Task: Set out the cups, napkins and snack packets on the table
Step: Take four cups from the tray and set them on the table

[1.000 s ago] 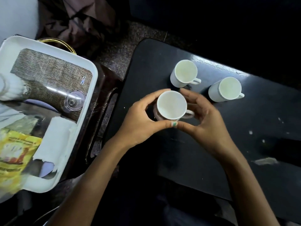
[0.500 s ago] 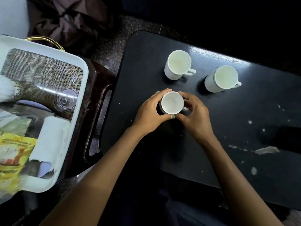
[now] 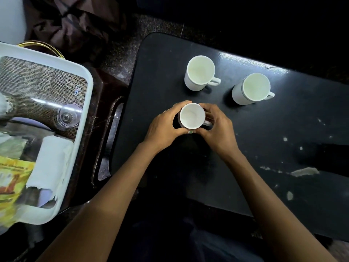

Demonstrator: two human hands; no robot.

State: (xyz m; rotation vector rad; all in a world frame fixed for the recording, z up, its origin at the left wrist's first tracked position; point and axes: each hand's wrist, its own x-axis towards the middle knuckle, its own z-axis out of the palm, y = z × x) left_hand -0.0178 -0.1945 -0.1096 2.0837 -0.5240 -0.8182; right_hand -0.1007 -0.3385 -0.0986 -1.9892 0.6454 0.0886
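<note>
A white cup (image 3: 192, 115) is clasped upright on the black desk (image 3: 264, 133) by the left hand (image 3: 166, 125) and right hand (image 3: 217, 129), both grips curled round it.

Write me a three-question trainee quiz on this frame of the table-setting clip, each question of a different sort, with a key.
1. True or false: the left hand and the right hand both curl their fingers round the same cup.
2. How many cups are on the black table in all, counting the held one? A) two B) three C) four
3. Fill in: the napkins and the yellow snack packet lie in the white ____ beside the table.

Key
1. True.
2. B: the held one, the far left cup and the far right cup.
3. Tray.
</note>
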